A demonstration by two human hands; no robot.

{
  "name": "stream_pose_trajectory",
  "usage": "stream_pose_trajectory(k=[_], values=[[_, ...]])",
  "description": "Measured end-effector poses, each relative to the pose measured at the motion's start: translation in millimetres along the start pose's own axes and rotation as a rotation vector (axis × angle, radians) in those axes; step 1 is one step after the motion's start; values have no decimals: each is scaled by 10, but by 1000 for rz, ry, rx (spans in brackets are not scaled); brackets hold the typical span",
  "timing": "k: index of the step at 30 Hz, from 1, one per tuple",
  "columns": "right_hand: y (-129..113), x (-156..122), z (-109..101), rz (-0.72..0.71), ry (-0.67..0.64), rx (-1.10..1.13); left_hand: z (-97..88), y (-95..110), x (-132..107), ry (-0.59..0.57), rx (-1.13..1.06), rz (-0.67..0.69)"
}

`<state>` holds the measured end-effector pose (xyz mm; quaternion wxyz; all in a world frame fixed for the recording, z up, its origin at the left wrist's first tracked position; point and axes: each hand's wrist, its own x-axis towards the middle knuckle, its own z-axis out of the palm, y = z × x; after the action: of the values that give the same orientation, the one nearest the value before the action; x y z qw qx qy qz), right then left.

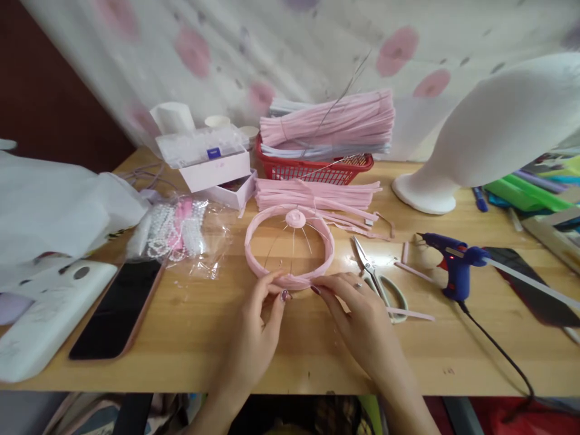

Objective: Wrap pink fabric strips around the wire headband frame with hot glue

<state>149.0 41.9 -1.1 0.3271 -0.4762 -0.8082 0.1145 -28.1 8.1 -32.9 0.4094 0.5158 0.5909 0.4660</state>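
A pink hoop (pixel 249 246), padded or wrapped in soft material, lies on the wooden table (pixel 194 338). At its far side is a small coiled pink disc (pixel 295 219), from which thin wires fan out across the opening. My left hand (pixel 256 329) pinches the hoop's near edge between thumb and fingers. Beside it, the fingertips of my right hand (pixel 362 314) close on the same edge, slightly to the right. Scissors (pixel 369 266) with pale handles lie by my right hand, partly behind it, with a pink strip (pixel 414 314) across the handles.
A blue glue gun (pixel 455 260) with a lit red light stands at right, its cord trailing forward. Behind are pink pipe cleaners (pixel 312 196) and a red basket (pixel 312 171). Bagged pearl beads (pixel 176 232) and a phone (pixel 118 308) lie left; a white foam head (pixel 493 127) leans right.
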Motion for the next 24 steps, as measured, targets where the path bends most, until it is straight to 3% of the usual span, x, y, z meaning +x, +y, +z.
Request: stream_pose_trajectory(k=[4,13,20,24], values=[[-52,51,-6,33,-7,45,-40,16,-24,5,37,-68],[-75,64,27,110,-120,149,-64,131,-26,32,184,-56],[-164,75,16,1,-120,248,-93,152,-81,63,140,-118],[-174,-2,-60,-73,-194,206,-133,151,-66,66,115,-64]])
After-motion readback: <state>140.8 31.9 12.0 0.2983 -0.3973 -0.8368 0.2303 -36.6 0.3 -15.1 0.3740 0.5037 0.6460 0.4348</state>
